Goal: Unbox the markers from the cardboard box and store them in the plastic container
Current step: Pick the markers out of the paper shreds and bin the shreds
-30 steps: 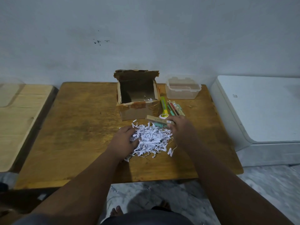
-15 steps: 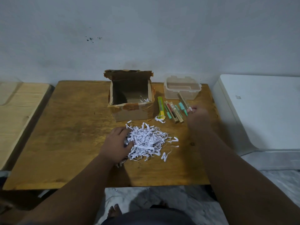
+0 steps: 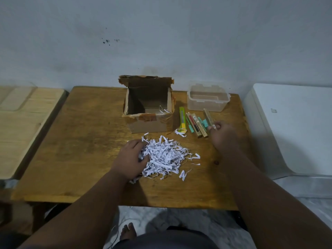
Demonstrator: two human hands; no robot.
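An open cardboard box stands at the back middle of the wooden table, nearly empty inside. To its right sits an empty clear plastic container. Between them lie a yellow-green cutter and several boxed markers side by side. My right hand pinches the near end of one slim gold marker box, the rightmost one. My left hand rests on the left edge of a pile of shredded white paper in front of the box.
A white appliance stands right of the table. A lighter wooden table is on the left. The wall runs just behind the box and container. My bare foot shows on the marble floor below the table's front edge.
My right hand carried a marker box from the paper pile to the row beside the cutter and now holds it at the right end. My left hand has stayed on the paper.
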